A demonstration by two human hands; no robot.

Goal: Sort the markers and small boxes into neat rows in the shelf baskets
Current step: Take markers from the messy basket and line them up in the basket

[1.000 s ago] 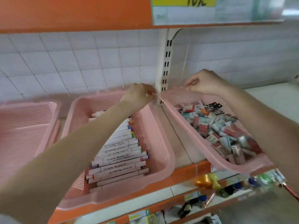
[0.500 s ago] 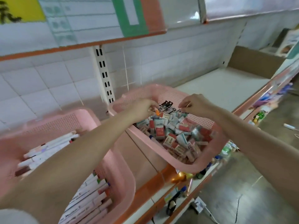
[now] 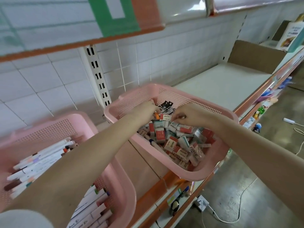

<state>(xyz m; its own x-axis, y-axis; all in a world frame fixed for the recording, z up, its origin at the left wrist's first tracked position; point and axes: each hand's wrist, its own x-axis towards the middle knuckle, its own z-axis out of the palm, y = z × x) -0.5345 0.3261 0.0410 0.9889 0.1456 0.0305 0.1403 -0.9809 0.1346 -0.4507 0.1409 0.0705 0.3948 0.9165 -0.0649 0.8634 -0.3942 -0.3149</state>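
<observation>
Small boxes (image 3: 176,142) lie jumbled in the right basket (image 3: 212,168); I've brought both hands off its rim and in, so sorting starts. Left hand (image 3: 145,109) seems curled over something orange, hard to tell. Right hand (image 3: 189,115) pinches narrowly just above the pile

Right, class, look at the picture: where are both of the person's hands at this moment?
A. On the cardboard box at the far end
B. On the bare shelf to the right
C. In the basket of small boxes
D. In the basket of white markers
C: the left hand and the right hand both reach into the far end of the pink basket piled with small boxes, not the markers.
</observation>
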